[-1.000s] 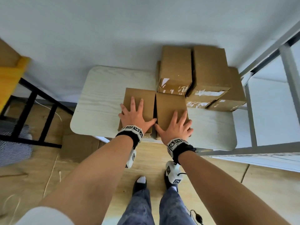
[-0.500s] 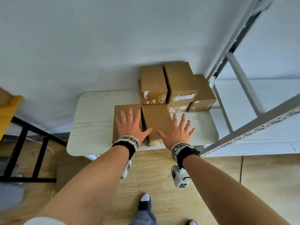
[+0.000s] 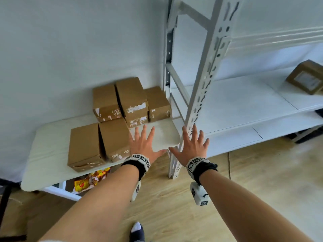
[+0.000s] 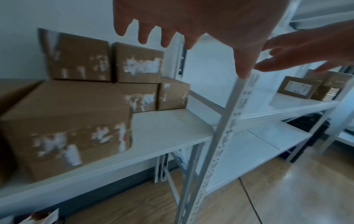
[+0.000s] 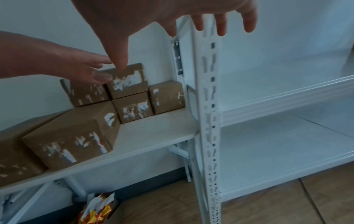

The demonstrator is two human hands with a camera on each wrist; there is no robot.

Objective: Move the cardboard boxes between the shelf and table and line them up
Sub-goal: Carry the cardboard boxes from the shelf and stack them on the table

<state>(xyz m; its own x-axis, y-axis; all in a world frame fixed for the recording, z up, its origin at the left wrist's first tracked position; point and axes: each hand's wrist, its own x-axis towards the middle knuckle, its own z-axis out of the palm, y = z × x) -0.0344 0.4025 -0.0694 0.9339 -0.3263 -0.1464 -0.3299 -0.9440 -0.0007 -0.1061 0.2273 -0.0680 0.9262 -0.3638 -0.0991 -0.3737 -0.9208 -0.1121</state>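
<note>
Two brown cardboard boxes (image 3: 83,145) (image 3: 113,137) stand side by side at the front of the pale table (image 3: 49,147). Behind them, against the wall, sits a group of boxes (image 3: 104,100), the middle one (image 3: 131,96) stacked on another. My left hand (image 3: 148,142) hovers flat and spread over the table's bare right end, holding nothing. My right hand (image 3: 187,144) is spread and empty in front of the shelf's white upright (image 3: 206,81). More boxes (image 4: 300,89) stand on the shelf (image 3: 244,102) at the far right. Both wrist views show spread fingers (image 4: 166,37) (image 5: 222,25) with nothing in them.
The white metal shelf unit has a lower board (image 3: 232,138) near the wooden floor (image 3: 262,180). A colourful packet (image 3: 90,179) lies under the table. A white wall runs behind the table and shelf.
Both hands have come off the two front boxes and moved right, the left over the bare table end, the right before the shelf upright. The head view has swung right towards the shelf.
</note>
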